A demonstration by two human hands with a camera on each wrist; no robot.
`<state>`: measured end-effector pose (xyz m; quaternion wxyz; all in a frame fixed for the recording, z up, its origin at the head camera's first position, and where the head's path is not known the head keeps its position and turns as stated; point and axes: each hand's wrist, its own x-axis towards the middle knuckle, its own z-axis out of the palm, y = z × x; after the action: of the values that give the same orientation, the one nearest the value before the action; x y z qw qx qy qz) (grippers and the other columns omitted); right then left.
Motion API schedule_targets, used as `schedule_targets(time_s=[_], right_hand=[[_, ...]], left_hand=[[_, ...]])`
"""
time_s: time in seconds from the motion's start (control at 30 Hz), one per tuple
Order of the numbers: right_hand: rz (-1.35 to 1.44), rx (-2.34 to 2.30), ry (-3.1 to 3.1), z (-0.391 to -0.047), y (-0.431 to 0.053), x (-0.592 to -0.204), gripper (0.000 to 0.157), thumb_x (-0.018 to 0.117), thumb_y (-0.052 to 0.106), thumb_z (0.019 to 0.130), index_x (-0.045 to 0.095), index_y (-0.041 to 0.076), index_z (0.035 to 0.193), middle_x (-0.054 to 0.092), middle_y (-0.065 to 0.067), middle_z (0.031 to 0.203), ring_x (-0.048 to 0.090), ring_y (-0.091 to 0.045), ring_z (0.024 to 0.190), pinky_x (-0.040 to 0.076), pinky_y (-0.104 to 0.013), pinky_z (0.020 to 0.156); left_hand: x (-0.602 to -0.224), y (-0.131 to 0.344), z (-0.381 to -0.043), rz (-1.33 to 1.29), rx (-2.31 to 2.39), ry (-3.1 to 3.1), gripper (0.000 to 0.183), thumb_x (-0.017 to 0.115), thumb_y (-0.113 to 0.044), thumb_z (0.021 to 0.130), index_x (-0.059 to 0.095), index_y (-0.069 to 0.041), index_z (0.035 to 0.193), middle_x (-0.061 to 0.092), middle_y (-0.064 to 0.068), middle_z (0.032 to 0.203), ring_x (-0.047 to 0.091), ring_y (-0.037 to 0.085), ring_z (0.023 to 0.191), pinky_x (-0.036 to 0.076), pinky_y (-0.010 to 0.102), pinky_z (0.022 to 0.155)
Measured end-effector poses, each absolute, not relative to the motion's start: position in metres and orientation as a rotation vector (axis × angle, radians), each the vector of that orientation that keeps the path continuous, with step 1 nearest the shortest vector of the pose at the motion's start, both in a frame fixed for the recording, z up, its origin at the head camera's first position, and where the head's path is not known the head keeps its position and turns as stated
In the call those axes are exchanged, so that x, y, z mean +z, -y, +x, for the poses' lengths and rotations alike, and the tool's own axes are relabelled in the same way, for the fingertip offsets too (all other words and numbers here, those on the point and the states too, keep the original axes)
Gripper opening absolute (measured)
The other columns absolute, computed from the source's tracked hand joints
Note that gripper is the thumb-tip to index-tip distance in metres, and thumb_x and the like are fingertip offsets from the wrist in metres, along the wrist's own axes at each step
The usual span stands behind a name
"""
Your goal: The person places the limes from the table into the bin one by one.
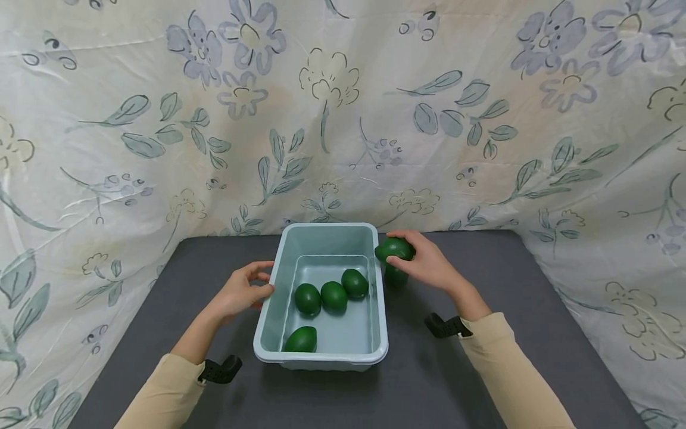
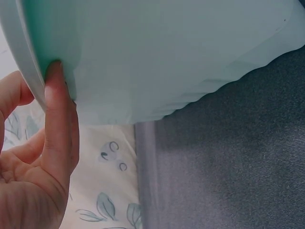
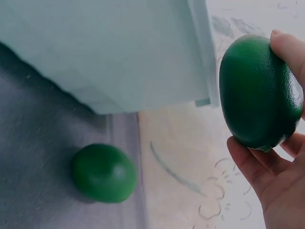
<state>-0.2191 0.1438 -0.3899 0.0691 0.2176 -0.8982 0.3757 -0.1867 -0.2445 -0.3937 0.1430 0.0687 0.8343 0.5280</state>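
A pale blue-green plastic tub point(image 1: 321, 358) stands on the dark table with several green limes in it, one lime point(image 1: 301, 340) near its front left corner. My left hand point(image 1: 243, 292) holds the tub's left rim; in the left wrist view a finger point(image 2: 56, 105) presses the outer wall under the lip. Beside the right rim, my right hand point(image 1: 423, 259) grips another lime point(image 3: 257, 93) between thumb and fingers, raised off the table. Below it, a further lime point(image 3: 104, 172) lies on the table against the tub's right side, partly hidden in the head view.
The dark grey table point(image 1: 445, 381) extends around the tub. Behind it hangs a flowered cloth point(image 1: 343, 119), which also runs along both sides. A black band point(image 1: 447, 326) is on each wrist.
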Motion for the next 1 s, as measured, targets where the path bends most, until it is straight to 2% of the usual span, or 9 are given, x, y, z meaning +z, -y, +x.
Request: schedule_targets(time_s=[0.23,0.6,1.0], right_hand=[[0.719,1.173,2.707,-0.222,-0.126,-0.374,0.051,0.066,0.033,0.085,0.05,0.015,0.129,0.051,-0.007,0.125,0.054,-0.022,0.099,0.048,-0.04,0.078],[0.852,1.242,2.65,-0.227,-0.097,-0.361,0.05,0.066,0.029,0.085,0.05,0.012,0.129,0.05,-0.007,0.126,0.054,-0.02,0.097,0.048,-0.037,0.077],[0.872,1.341,2.649,-0.224,-0.074,-0.355,0.05,0.068,0.029,0.083,0.051,0.014,0.128,0.049,-0.004,0.126,0.055,-0.018,0.096,0.048,-0.034,0.077]], left_hand=[[-0.393,0.245,-0.187,0.194,1.537,-2.393,0.058,0.058,-0.01,0.087,0.035,-0.009,0.14,0.048,0.022,0.116,0.061,0.023,0.083,0.055,0.039,0.063],[-0.392,0.245,-0.188,0.18,1.513,-2.402,0.058,0.059,-0.012,0.088,0.035,-0.011,0.14,0.048,0.021,0.118,0.06,0.024,0.086,0.055,0.039,0.065],[-0.392,0.244,-0.189,0.175,1.521,-2.4,0.057,0.058,-0.011,0.087,0.036,-0.01,0.139,0.048,0.021,0.116,0.061,0.023,0.083,0.055,0.039,0.064]])
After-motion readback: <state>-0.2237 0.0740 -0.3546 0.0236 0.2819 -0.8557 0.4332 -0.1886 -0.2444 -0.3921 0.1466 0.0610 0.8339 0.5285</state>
